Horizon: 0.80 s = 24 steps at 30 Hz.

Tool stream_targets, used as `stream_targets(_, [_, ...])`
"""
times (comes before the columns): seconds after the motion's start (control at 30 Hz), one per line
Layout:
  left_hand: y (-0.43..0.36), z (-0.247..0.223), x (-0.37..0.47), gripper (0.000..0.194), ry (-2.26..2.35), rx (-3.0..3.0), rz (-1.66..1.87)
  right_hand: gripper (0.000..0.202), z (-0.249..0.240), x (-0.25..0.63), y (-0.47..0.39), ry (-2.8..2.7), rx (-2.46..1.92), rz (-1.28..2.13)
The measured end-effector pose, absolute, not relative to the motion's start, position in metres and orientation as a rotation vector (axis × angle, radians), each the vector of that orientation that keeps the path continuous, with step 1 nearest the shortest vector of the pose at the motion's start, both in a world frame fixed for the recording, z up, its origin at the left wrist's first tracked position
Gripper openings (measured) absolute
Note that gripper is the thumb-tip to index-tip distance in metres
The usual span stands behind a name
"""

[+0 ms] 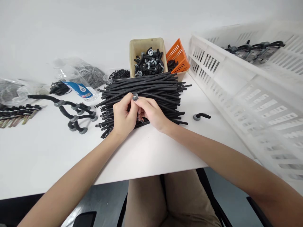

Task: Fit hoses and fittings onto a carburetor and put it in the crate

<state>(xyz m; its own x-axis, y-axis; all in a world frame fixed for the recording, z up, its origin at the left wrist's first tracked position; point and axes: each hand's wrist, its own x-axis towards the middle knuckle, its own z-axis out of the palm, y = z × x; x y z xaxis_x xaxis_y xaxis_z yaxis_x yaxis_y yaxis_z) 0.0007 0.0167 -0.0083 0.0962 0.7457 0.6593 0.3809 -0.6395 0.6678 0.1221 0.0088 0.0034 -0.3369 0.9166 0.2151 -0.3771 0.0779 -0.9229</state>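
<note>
Left hand and right hand meet, fingertips pinched, any held piece unclear, above piled black hoses.

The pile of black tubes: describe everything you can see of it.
The pile of black tubes lies on the white table: many slim, dull, rubber-looking lengths stacked roughly side by side, running left to right, some slightly askew or bowed. Their ends are uneven; several left ends show small shiny bits, too small to identify. A cream bin stands behind it. The hands cover part of its middle and front; whether they touch it is unclear.
</note>
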Motion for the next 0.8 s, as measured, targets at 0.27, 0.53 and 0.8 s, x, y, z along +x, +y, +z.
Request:
stream_targets(0.27, [0.0161,-0.0071,0.001,0.042,1.106,2.053,1.548,0.046,0.0027,0.122,0.009,-1.254,-0.621,1.509])
stream_targets(0.53, [0.0168,-0.0085,0.0006,0.043,1.105,2.048,1.549,0.048,0.0033,0.1226,0.0088,-1.258,-0.597,1.502])
stream_targets(0.8, [0.0162,-0.0077,0.0008,0.042,1.084,2.036,1.55,0.049,0.0026,0.1216,0.0097,-1.244,-0.586,1.504])
